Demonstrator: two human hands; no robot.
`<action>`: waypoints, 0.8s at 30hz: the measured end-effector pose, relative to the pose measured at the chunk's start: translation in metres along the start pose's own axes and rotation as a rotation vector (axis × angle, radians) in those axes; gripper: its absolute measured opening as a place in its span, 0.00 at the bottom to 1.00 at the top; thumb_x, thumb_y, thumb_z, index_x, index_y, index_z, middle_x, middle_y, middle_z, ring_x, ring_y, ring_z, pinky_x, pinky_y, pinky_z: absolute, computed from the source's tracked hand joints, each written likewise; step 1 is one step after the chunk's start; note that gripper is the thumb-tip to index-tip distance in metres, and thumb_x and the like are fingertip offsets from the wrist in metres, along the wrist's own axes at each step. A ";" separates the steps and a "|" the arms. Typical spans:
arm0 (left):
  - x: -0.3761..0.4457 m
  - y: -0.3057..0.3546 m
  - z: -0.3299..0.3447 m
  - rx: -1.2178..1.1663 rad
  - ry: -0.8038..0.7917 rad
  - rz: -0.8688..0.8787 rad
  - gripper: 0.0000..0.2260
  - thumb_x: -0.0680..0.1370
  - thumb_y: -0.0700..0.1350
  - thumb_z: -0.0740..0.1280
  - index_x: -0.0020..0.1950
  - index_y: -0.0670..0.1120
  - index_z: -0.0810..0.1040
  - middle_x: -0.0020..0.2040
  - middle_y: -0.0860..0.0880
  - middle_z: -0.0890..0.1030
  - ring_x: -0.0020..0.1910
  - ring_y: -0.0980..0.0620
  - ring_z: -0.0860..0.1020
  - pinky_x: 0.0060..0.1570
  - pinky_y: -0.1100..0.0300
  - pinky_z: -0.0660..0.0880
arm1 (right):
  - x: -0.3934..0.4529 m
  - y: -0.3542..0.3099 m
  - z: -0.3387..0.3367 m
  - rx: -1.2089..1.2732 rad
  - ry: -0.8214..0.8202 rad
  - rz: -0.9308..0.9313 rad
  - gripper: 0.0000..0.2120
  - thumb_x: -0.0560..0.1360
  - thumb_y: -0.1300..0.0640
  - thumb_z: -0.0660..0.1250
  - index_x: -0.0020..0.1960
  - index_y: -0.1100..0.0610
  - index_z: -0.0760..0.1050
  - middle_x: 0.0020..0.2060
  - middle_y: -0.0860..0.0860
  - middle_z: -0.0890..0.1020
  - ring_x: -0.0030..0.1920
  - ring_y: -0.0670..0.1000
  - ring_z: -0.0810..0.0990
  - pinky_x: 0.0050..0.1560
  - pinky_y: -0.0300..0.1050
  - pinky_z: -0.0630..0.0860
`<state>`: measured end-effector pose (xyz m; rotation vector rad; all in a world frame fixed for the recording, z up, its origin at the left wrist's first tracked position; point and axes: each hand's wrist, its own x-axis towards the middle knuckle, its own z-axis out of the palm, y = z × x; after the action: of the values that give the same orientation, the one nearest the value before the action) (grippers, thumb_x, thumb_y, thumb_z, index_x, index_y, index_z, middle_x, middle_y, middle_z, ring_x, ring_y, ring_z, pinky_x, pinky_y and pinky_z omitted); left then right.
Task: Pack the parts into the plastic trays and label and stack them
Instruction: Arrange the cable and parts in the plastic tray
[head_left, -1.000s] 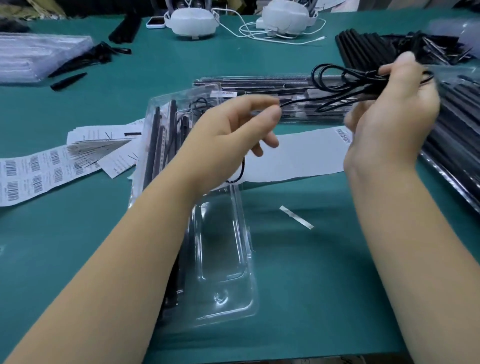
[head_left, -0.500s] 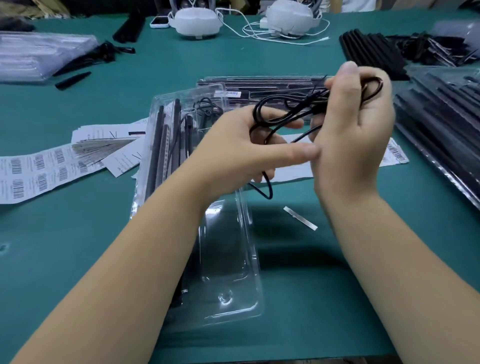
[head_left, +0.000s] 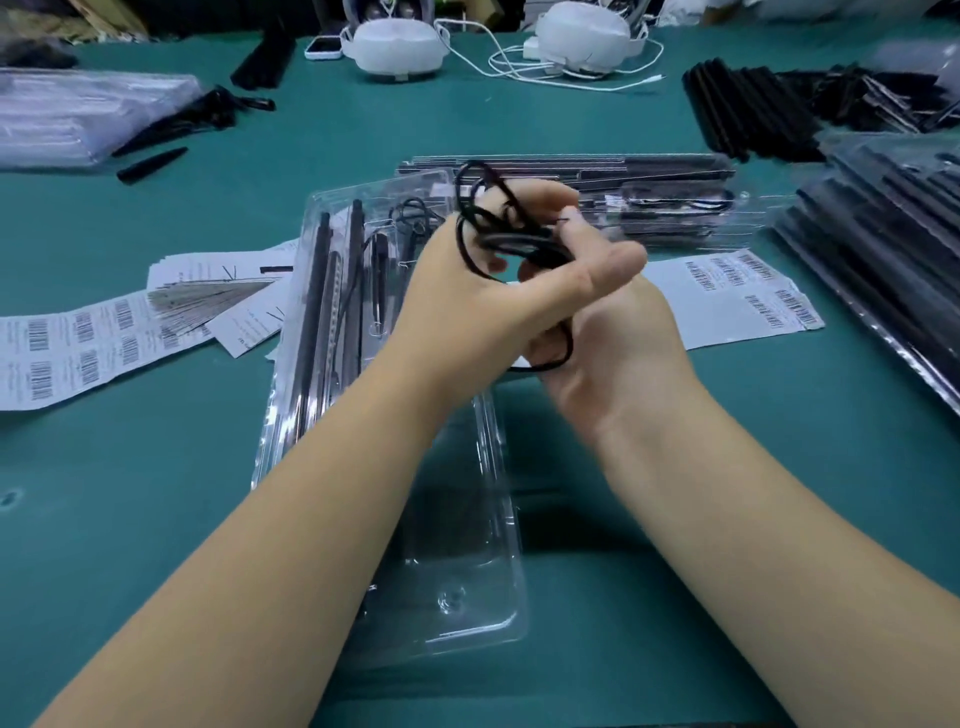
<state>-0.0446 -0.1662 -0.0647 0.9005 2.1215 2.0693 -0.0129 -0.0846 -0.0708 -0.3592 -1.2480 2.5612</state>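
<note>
While both hands meet above clear tray (head_left: 467, 597), left hand (head_left: 483, 306) fingers, right hand (head_left: 618, 343) fingers gripping coiled black cable (head_left: 493, 228)

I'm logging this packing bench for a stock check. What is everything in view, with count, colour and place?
open plastic tray: one, clear, centre, black parts in its left half
black cable: one, coiled, held in both hands above the tray
packed trays: a flat pile, clear, behind the hands
tray stack: one, clear with black parts, right edge
bagged trays: one bundle, clear, far left
barcode label sheets: two, white, one either side of the tray
loose black rods: a pile, far right
white headsets: two, far edge
table: green
left hand: grips cable
right hand: grips cable
</note>
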 end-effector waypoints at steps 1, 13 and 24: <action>0.001 0.001 0.000 -0.054 0.025 0.020 0.14 0.66 0.48 0.75 0.49 0.47 0.79 0.43 0.52 0.82 0.43 0.54 0.81 0.43 0.58 0.77 | -0.001 0.002 0.002 -0.083 -0.019 -0.043 0.15 0.80 0.53 0.59 0.36 0.53 0.73 0.25 0.45 0.73 0.23 0.42 0.69 0.23 0.34 0.64; 0.013 0.004 -0.022 -0.527 0.194 -0.156 0.25 0.80 0.58 0.57 0.24 0.50 0.66 0.21 0.53 0.66 0.26 0.53 0.72 0.37 0.60 0.73 | 0.001 -0.004 -0.006 -0.752 -0.262 -0.268 0.09 0.75 0.62 0.68 0.35 0.56 0.77 0.27 0.45 0.77 0.31 0.40 0.72 0.35 0.33 0.70; 0.008 0.004 -0.011 -0.097 0.222 -0.119 0.26 0.75 0.61 0.59 0.20 0.52 0.72 0.38 0.45 0.75 0.37 0.55 0.76 0.48 0.57 0.77 | -0.001 -0.022 -0.020 -1.111 -0.600 -0.434 0.11 0.70 0.51 0.70 0.52 0.46 0.79 0.39 0.43 0.77 0.29 0.47 0.64 0.32 0.34 0.65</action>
<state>-0.0545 -0.1725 -0.0566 0.5425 2.0918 2.2807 -0.0022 -0.0575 -0.0654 0.4900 -2.5304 1.4181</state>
